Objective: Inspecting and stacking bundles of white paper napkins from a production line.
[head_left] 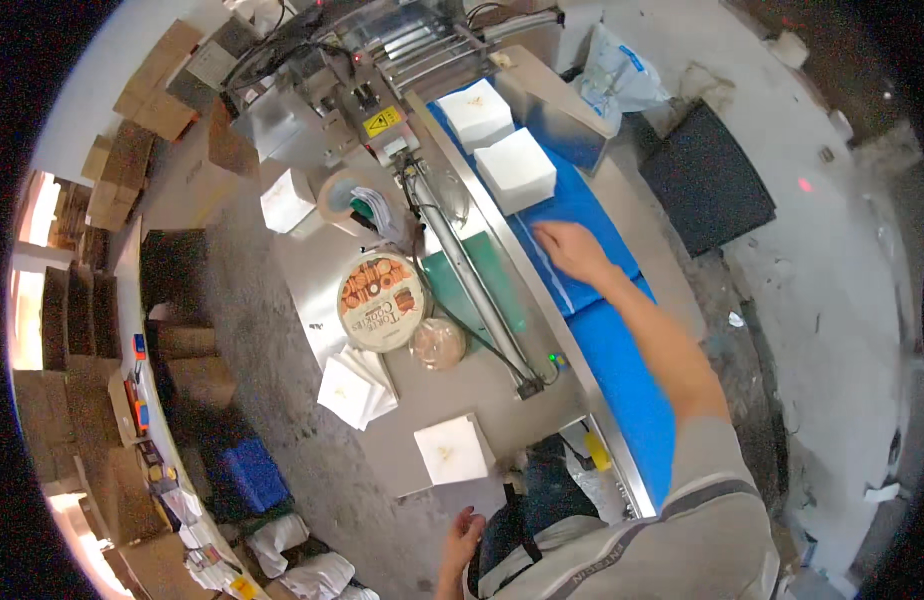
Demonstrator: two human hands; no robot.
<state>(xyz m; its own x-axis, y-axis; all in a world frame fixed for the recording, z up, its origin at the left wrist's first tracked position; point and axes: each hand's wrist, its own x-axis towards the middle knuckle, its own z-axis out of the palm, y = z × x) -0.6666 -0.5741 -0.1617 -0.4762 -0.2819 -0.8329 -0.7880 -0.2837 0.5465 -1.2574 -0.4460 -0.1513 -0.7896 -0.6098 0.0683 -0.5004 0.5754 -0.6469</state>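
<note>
My right hand (574, 252) is over the blue conveyor belt (622, 385), just below two white square blocks. Its fingers are bent and slightly smeared, so I cannot tell whether they hold anything. The nearer white block (517, 172) carries a small gold mark on top. Behind it sits the farther white block (476, 113). Low in the picture, my left hand (464, 537) hangs beside my lap, fingers loosely curled and apart, nothing in them. Closest to it, a white block (452, 450) lies at the metal table's near edge.
A metal bar (467, 265) runs alongside the belt. On the metal table are a round cookie tin (382, 302), a tape roll (439, 343), fanned white squares (354, 388) and another white block (288, 202). Machinery (387, 130) stands behind; a black panel (704, 180) lies right.
</note>
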